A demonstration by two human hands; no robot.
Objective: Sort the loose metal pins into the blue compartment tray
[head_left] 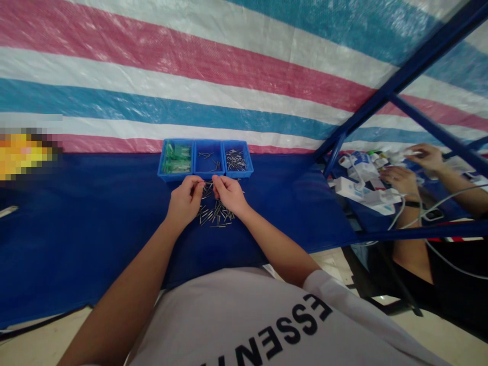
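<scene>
My left hand point(185, 200) is closed in a pinch above a loose pile of thin metal pins point(216, 213) on the blue table. My right hand point(231, 195) is pinched too, a short gap away on the pile's other side. Whatever lies between the fingertips is too small to make out. Just beyond my hands stand three joined blue bins. The left bin point(161, 168) contains green clear-plastic pieces point(177, 158). A few metal pins lie in the middle bin point(208, 161), and many fill the right bin point(249, 165).
Striped plastic sheeting point(213, 76) hangs behind the blue table point(114, 213). A blue metal frame point(358, 119) rises at the right. Beyond it a co-worker's hands point(400, 180) are among white boxes point(360, 193), cables and small items. A pale thin object point(7, 211) lies at the far left.
</scene>
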